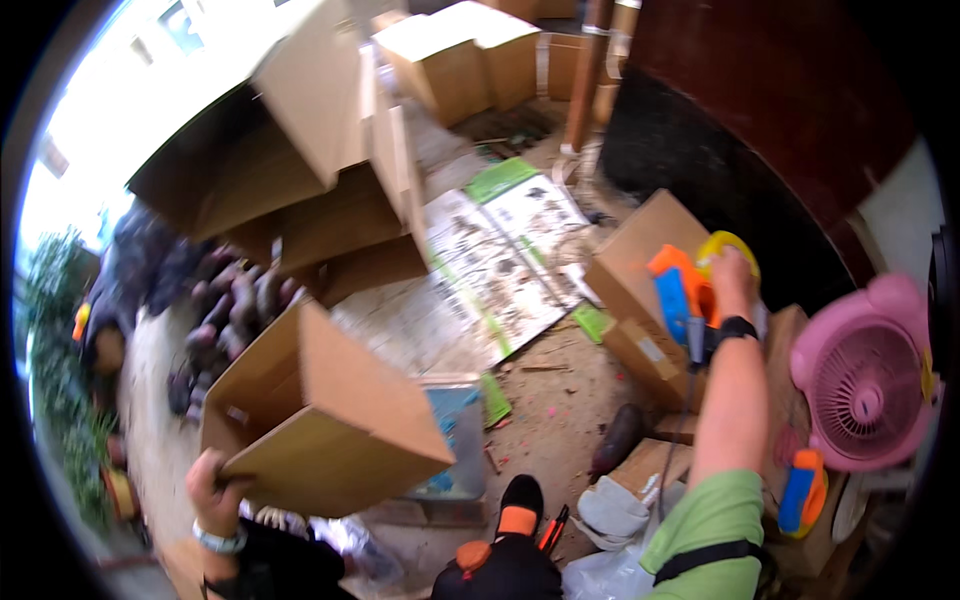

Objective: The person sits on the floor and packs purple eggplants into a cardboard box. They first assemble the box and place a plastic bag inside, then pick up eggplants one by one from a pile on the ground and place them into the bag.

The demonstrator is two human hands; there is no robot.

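Observation:
My left hand (214, 484) grips the near flap edge of an open cardboard box (337, 457), which is tilted with its flaps spread. On the other side, my right hand (731, 270) has its fingers around the yellow part of an orange and blue tape dispenser (679, 289). The dispenser is over a brown carton (649, 232) beside the dark panel. A second tape dispenser (802, 491), also orange and blue, rests at the lower right. Blur hides the exact finger placement on the right hand.
Large open cartons (307, 142) stand ahead. Purple sweet potatoes (236, 300) are piled at left; one sweet potato (619, 439) lies on the floor. Dirty flattened packaging (517, 262) covers the ground. A utility knife (553, 529) lies by my foot, and a pink fan (862, 390) stands right.

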